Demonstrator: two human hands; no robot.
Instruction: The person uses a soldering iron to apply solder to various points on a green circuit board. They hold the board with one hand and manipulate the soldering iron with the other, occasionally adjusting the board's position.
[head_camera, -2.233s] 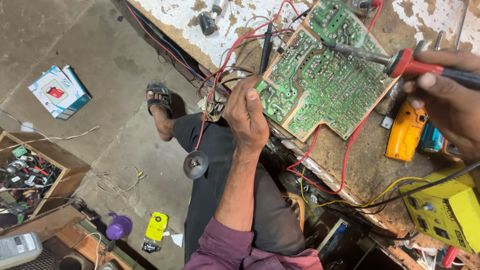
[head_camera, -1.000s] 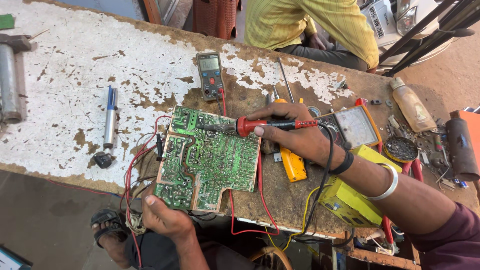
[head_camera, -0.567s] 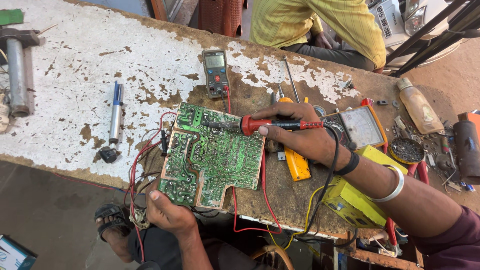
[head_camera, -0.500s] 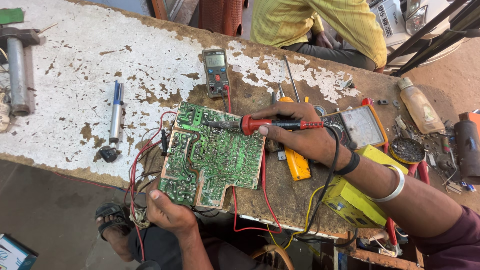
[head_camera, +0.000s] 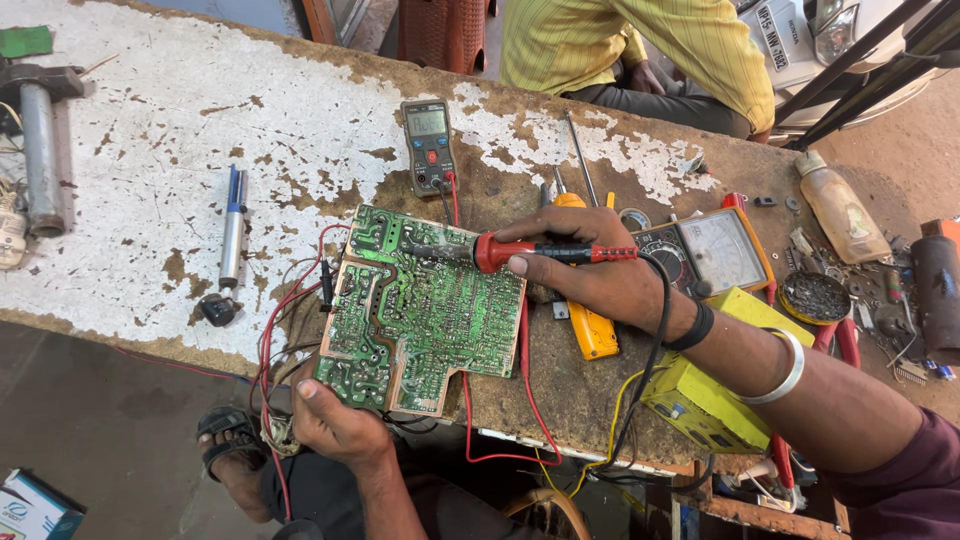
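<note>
**Here, a soldering iron meets a circuit board**

Here the right hand (head_camera: 590, 270) grips a red-handled soldering iron (head_camera: 520, 252), its tip resting on the upper part of a green circuit board (head_camera: 420, 315). The left hand (head_camera: 335, 420) clasps the board's near corner at the edge of the worn, paint-flaked workbench (head_camera: 150, 150). Just beyond the board lies a digital multimeter (head_camera: 428, 145); to its right sits an analogue meter (head_camera: 715, 250), and a yellow box (head_camera: 700, 400) lies beneath the right forearm.

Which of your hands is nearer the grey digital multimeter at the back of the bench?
Right. The right hand holds the red soldering iron just in front of the digital multimeter. The left hand grips the green circuit board at its near edge, farther away.
</note>
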